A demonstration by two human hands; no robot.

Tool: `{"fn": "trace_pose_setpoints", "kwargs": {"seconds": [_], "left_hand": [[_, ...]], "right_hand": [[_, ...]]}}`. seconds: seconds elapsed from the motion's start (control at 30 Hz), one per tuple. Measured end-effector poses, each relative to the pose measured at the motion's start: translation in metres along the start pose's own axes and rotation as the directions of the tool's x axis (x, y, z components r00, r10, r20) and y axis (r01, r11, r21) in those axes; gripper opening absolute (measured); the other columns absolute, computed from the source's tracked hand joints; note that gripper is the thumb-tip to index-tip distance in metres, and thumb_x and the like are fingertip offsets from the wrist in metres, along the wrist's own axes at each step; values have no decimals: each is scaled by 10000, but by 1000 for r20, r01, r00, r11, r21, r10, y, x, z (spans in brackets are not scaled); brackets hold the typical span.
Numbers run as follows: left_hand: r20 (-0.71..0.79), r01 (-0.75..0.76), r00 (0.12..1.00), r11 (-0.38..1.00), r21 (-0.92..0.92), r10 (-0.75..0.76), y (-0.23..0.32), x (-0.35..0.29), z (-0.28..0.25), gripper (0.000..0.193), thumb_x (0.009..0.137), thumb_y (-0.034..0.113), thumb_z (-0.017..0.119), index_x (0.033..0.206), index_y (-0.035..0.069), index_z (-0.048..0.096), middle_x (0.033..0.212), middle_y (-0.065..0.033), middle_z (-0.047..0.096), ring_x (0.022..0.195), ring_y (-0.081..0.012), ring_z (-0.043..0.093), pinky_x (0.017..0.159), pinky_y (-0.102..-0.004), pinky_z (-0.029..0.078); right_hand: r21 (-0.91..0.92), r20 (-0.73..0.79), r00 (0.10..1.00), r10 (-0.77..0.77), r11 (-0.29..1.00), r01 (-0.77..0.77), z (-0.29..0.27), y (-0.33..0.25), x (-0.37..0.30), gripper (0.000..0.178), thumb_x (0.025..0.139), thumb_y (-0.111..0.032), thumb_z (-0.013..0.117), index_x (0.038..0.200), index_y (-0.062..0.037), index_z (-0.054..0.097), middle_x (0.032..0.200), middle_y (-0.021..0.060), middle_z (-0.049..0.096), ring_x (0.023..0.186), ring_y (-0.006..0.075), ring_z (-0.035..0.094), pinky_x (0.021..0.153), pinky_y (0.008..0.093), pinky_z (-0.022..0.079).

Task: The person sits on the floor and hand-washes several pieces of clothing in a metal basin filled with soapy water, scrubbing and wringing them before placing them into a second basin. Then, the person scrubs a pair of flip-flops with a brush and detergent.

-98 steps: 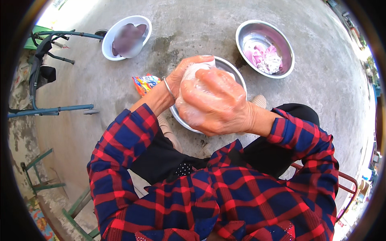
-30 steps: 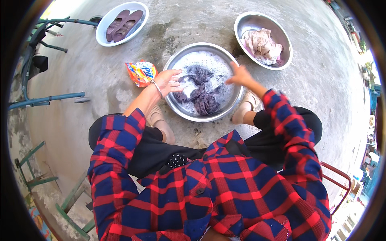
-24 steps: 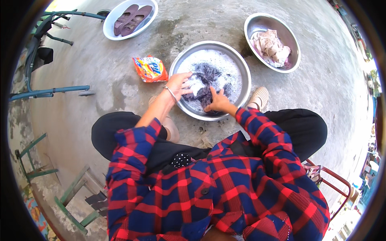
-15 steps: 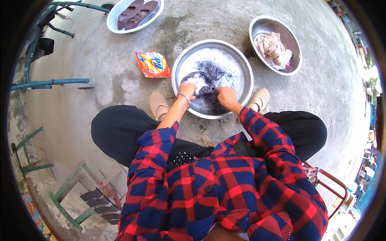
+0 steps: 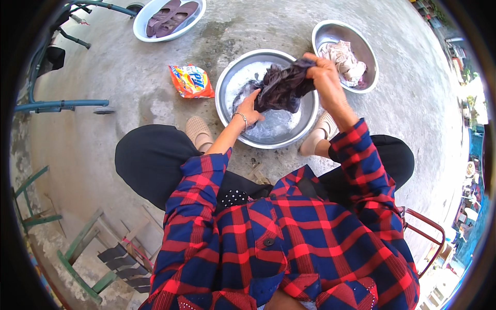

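Dark cloth [image 5: 283, 89], wet, spans the steel basin [image 5: 287, 139] toward its right edge. Right hand [image 5: 326, 80] grasps its upper end; left hand [image 5: 249, 111] meets its left end, grip indeterminable. Judged soft, water-heavy, slippery; best held by bunched folds.

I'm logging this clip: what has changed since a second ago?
The right hand has grasped the dark cloth and lifted much of it rightward above the suds; the left hand has moved in to its edge. The basin, orange packet and dark shoes stayed put.

The right grip [image 5: 327, 82] holds dark cloth [image 5: 284, 89] over a sudsy metal basin [image 5: 271, 144].
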State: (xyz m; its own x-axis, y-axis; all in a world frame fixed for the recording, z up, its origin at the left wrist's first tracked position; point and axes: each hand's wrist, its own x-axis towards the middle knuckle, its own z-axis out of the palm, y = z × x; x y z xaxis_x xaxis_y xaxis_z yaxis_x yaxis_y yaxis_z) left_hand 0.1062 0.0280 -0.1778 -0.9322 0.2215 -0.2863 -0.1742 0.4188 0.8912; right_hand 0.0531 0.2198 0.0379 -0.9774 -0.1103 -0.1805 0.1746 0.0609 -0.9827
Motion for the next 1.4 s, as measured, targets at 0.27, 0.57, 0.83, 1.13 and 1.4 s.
{"fn": "trace_pose_setpoints", "kwargs": {"seconds": [0.27,0.57,0.83,1.13,1.4], "left_hand": [[-261,-119,965,918,-379,17,7,6,-4,624,608,-114,584,1185,97,470,1033,-130,582,916,-244,571,803,-308,460],[303,326,925,66,-943,-229,-33,22,-9,580,797,539,568,1182,106,540,1178,-127,560,1051,-316,546,896,-493,422],[245,226,966,-188,-956,-83,45,26,-31,315,825,190,490,1059,5,588,1049,-148,628,1026,-323,585,930,-488,442],[218,217,975,31,-976,35,66,25,-33,368,729,-26,500,1096,-41,533,1082,-140,597,1029,-282,569,965,-423,422],[88,53,986,240,-969,139,137,-2,-65,310,676,-3,527,972,-17,619,946,-97,646,911,-208,597,881,-326,438]], "right_hand": [[155,-100,973,-209,963,222,6,-105,-24,339,697,34,477,1003,51,621,813,57,629,698,134,572,657,224,454],[240,7,748,-664,727,643,6,-175,-35,215,682,103,412,838,56,552,937,88,582,754,133,546,638,207,447],[154,170,921,-350,933,326,-15,-130,-36,208,739,52,467,847,11,640,894,51,646,830,114,594,755,240,466],[-348,508,855,-107,882,318,-10,47,-33,375,645,153,430,943,26,618,980,100,644,971,194,588,877,292,431],[-671,571,798,193,671,317,-17,58,-33,332,670,-183,644,989,-96,661,1010,104,661,936,272,626,825,327,477]]}}
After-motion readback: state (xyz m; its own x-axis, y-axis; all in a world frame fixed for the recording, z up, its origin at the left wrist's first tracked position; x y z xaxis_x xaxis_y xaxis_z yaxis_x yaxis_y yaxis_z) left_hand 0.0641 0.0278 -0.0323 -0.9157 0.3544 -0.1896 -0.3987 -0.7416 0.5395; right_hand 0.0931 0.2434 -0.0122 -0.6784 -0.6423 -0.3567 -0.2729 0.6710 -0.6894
